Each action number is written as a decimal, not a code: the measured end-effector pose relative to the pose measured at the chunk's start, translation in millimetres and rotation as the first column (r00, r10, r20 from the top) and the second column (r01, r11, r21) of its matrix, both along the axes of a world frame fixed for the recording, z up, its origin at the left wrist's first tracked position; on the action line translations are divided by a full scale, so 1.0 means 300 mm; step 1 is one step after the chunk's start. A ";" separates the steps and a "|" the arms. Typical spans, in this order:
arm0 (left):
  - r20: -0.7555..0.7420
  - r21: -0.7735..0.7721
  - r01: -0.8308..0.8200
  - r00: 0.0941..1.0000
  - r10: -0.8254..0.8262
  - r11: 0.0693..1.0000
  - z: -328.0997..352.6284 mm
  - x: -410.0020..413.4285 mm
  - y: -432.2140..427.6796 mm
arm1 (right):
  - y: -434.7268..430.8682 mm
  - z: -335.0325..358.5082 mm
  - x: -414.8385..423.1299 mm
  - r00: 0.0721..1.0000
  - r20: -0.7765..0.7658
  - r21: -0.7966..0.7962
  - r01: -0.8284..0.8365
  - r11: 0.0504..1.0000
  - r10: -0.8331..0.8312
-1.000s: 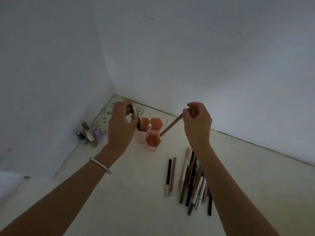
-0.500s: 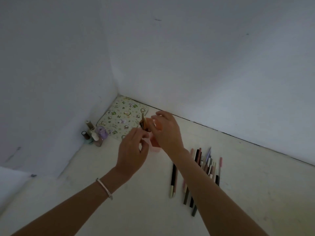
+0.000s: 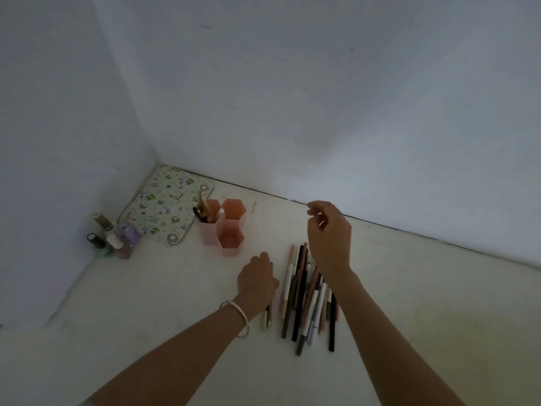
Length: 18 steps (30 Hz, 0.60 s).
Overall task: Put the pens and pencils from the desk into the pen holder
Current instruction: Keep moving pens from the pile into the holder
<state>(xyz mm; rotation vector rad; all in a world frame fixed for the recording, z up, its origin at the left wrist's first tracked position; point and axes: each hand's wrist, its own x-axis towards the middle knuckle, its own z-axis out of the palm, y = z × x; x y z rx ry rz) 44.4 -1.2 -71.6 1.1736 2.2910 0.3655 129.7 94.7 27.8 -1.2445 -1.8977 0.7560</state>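
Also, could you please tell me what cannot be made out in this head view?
Left hand: its own back hides how the fingers lie, so a grip on the two pens beneath is unclear.
Pile of pens: the right forearm covers its right side, so no count.
Pen holder: too dim and small to count the pens in its back-left cup.

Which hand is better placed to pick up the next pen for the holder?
Left, probably. The left hand is low over the two separate pens, nearest the pen holder. The right hand is raised above the pile, holding nothing.
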 end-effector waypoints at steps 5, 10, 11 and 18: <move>0.015 0.036 0.019 1.000 -0.019 0.999 -0.005 -0.009 -0.004 | -0.039 -0.092 0.032 0.996 0.077 -0.134 -0.034 0.990 0.045; 0.277 0.236 -0.135 0.958 0.066 0.962 0.134 -0.116 -0.014 | -0.054 -0.151 0.023 0.983 0.167 -0.163 -0.045 0.986 0.073; 0.271 0.331 -0.156 0.960 0.064 0.931 0.192 -0.143 -0.011 | -0.052 -0.160 0.018 0.978 0.196 -0.191 -0.036 0.981 0.074; 0.333 0.686 -0.316 0.937 0.103 0.655 0.523 -0.278 -0.047 | -0.093 -0.242 -0.049 0.583 0.746 -0.322 -0.109 0.940 0.323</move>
